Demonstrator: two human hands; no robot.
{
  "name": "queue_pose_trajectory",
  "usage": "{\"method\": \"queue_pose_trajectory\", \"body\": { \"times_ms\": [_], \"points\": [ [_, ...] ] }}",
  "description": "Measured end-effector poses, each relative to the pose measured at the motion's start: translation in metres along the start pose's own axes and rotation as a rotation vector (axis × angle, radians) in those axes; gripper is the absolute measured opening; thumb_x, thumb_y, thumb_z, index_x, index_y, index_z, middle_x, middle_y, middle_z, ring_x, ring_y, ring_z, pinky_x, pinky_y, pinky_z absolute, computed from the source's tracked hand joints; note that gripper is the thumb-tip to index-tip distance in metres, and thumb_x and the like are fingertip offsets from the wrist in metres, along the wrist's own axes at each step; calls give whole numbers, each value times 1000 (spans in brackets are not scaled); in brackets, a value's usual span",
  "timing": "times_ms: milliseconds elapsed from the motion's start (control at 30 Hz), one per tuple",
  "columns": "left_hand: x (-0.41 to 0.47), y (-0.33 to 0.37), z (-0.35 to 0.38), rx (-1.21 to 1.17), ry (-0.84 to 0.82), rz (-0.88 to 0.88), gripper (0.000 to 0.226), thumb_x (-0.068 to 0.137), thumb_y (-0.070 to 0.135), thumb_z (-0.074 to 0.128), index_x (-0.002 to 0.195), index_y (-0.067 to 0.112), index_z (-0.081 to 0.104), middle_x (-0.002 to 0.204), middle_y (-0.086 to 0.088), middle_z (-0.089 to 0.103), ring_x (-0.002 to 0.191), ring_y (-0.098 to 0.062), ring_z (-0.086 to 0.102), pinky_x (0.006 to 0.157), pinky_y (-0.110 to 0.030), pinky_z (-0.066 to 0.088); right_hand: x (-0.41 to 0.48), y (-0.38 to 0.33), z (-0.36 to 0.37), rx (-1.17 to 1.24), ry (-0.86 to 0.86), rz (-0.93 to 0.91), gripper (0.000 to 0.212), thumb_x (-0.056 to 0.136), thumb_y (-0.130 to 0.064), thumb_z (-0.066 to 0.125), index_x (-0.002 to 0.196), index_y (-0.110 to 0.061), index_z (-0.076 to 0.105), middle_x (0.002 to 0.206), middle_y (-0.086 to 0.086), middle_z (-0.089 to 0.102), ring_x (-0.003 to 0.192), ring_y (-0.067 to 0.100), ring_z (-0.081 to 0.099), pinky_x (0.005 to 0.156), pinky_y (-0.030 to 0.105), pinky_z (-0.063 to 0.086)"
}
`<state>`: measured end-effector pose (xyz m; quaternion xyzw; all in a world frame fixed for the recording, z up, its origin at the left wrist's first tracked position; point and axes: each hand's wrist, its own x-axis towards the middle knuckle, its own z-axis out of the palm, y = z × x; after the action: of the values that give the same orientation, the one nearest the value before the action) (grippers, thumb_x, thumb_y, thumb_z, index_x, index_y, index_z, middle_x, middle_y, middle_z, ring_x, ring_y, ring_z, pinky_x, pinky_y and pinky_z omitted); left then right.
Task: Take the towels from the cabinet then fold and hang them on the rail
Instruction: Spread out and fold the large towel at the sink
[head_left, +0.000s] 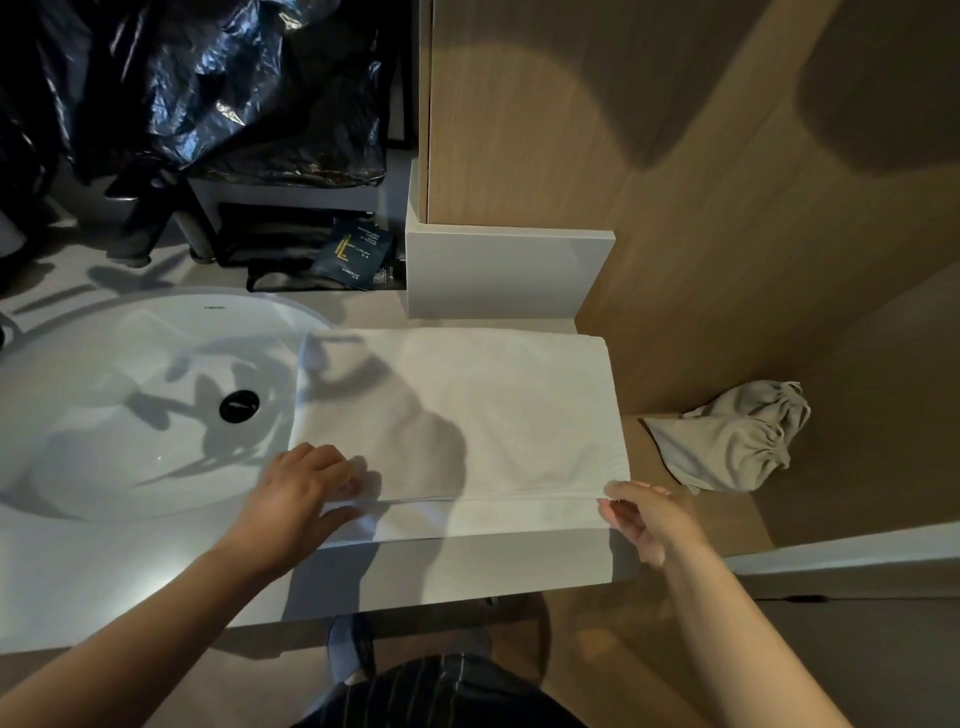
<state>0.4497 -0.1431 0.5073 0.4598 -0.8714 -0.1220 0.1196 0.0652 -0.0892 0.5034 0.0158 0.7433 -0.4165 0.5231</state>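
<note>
at the left the white basin (130, 405) sits sunk in the counter (156, 582), and the towel (467, 415) lies flat on that counter, already doubled over, with its left end reaching out over the basin's right rim. from where i stand this looks like the folding step: the towel is out of the cabinet and squared up, with at least one more fold to make before it can hang. no rail is in view.

the left hand (306, 488) is on the near left corner, fingers curled over the top layer and the thumb tucked along the edge below, so it grips the cloth rather than lying flat on it. across the near edge, the right hand (644, 514) pinches the near right corner between thumb and fingertips, closed narrow on the hem.

the next move, i'd guess, calls for both corners to lift together and travel evenly, so the layers stay aligned and the left end does not slump into the basin.

further right, a grey drawstring bag (737, 436) rests on the wooden shelf, apart from the towel.
</note>
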Motion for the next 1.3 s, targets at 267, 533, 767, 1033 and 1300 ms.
{"method": "queue_pose_trajectory", "body": {
  "times_ms": [267, 533, 767, 1033, 1300],
  "points": [
    [-1, 3, -3, -70, -74, -207, 11, 84, 22, 74, 83, 12, 76, 85, -3, 65, 81, -30, 60, 76, -37, 43, -1, 7, 2, -96, 79, -113, 18, 86, -16, 74, 94, -2, 66, 94, 16, 72, 83, 25, 73, 76, 35, 61],
    [-14, 16, 0, -459, 304, -695, 39, 76, 5, 80, 110, 8, 60, 121, -13, 48, 92, -22, 57, 81, -37, 55, -4, 13, 10, -135, 203, -211, 19, 80, -11, 80, 92, -5, 67, 93, 13, 72, 85, 25, 71, 66, 29, 57],
    [-14, 24, -22, -825, 335, -802, 22, 81, 10, 72, 89, 29, 68, 82, 4, 74, 76, -14, 72, 69, -32, 56, -10, 8, 6, 50, 132, -309, 24, 87, -7, 71, 110, -6, 67, 102, 9, 72, 88, 21, 68, 69, 26, 52],
    [-44, 28, 0, -817, 198, -817, 22, 87, 4, 65, 96, 24, 65, 85, -13, 69, 74, -22, 70, 69, -38, 58, -20, 31, -7, 15, -13, -224, 11, 99, -4, 52, 103, 0, 61, 101, 15, 65, 93, 22, 63, 96, 39, 51],
    [-43, 20, 13, -753, 200, -875, 22, 88, 3, 64, 97, 23, 65, 81, -5, 68, 68, -10, 69, 55, -12, 46, -17, 34, -4, -171, 66, -344, 17, 99, -5, 53, 88, -9, 65, 93, 3, 70, 90, 16, 66, 89, 36, 55]
  ]
}}
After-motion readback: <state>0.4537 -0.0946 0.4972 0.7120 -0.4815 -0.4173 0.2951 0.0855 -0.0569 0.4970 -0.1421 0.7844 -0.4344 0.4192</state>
